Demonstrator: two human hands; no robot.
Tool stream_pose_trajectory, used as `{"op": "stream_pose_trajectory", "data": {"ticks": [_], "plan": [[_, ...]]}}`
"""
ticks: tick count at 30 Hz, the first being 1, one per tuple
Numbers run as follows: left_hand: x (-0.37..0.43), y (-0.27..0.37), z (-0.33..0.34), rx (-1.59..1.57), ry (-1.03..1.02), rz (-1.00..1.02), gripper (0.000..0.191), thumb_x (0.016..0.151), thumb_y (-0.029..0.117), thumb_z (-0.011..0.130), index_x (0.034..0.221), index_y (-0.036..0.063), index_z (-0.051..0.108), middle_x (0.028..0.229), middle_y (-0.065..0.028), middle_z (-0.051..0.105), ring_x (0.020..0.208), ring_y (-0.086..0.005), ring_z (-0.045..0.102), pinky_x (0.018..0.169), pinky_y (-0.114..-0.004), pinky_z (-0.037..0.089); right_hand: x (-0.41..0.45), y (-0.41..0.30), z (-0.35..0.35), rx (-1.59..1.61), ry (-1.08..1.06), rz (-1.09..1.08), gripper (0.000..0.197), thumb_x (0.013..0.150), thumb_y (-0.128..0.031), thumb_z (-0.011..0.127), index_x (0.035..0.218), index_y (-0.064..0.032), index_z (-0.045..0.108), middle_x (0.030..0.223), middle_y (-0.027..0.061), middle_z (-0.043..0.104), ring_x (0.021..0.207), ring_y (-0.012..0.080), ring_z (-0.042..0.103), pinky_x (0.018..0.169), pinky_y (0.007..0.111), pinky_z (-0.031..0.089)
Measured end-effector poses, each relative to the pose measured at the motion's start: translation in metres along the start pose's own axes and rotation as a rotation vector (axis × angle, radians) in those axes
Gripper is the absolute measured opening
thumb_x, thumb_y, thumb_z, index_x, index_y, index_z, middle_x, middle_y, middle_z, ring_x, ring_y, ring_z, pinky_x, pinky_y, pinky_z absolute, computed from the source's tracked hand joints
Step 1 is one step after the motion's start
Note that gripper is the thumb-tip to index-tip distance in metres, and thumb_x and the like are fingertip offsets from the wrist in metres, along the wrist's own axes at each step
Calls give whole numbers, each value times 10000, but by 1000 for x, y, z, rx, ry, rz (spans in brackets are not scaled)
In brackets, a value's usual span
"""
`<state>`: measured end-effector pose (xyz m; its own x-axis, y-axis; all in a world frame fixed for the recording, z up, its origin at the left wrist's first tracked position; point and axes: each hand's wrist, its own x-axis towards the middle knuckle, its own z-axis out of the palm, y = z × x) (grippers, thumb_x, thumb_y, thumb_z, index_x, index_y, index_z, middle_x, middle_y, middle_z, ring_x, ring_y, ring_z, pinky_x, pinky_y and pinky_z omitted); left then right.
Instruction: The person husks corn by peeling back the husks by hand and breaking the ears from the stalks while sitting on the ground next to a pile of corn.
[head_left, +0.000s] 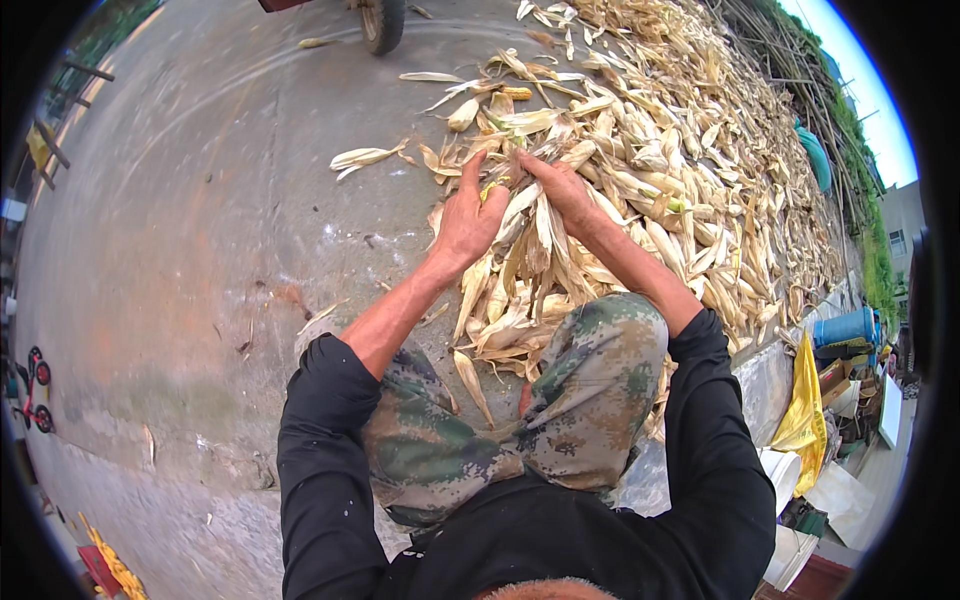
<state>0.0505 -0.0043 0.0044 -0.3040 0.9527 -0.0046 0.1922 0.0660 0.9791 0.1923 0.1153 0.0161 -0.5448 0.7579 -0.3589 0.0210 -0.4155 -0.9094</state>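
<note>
My left hand (471, 217) is closed around an ear of corn (491, 186), whose yellow kernels show between thumb and fingers. Close beside it, my right hand (564, 191) pinches dry corn husk (536, 161) at the same ear. How much of the ear is bared cannot be made out, since both hands cover it. Pale husk leaves (541, 238) hang loose below my hands, above my knees. Around and beyond them spreads a heap of corn in dry husks (660, 180). A bare yellow cob (516, 93) lies at the heap's near left edge, past my fingertips.
A rubber wheel (382, 26) stands on the concrete ground (187, 225) ahead. To the right are a blue bucket (844, 328), a yellow sack (804, 420) and a white bucket (780, 474). Yellow cobs (112, 559) lie at lower left; a small red scooter (34, 390) stands farther off.
</note>
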Motion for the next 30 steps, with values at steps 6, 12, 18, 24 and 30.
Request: {"op": "stream_pose_trajectory", "data": {"ticks": [6, 12, 18, 24, 30], "plan": [[6, 15, 10, 41, -59, 187, 669, 805, 357, 846, 1295, -29, 605, 1293, -197, 650, 1196, -241, 625, 999, -358, 488, 29, 46, -50, -663, 21, -453, 443, 968, -329, 590, 871, 91, 692, 701, 61, 654, 648, 118, 573, 587, 338, 481], [29, -46, -5, -292, 267, 56, 723, 910, 528, 706, 1256, -91, 564, 1052, -181, 691, 937, -368, 697, 922, -443, 552, 18, 27, -20, -1200, 30, -382, 560, 945, -426, 587, 820, 113, 677, 661, 256, 647, 657, 346, 686, 671, 468, 527], [37, -28, -130, -1349, -26, 247, 483, 1049, 490, 462, 1044, 18, 566, 871, -122, 653, 861, -249, 670, 1000, -494, 558, 18, 85, -79, -1556, -373, -34, 445, 912, -365, 585, 895, 59, 718, 823, 222, 709, 775, 308, 685, 761, 455, 533], [12, 21, -83, -1358, -147, 0, 361, 1045, 310, 370, 1191, 29, 543, 943, -183, 657, 935, -338, 674, 1053, -573, 499, 12, 34, -21, -735, -292, -173, 424, 941, -393, 621, 1102, -11, 710, 938, 62, 678, 838, 129, 596, 784, 298, 479], [12, 27, -64, -1114, -263, -83, 361, 1044, 260, 428, 1315, 39, 517, 1116, -200, 679, 1048, -331, 689, 985, -474, 545, -3, -15, 11, -328, -235, -233, 459, 968, -370, 695, 1278, -36, 635, 873, -16, 638, 761, 68, 580, 701, 236, 480]]}}
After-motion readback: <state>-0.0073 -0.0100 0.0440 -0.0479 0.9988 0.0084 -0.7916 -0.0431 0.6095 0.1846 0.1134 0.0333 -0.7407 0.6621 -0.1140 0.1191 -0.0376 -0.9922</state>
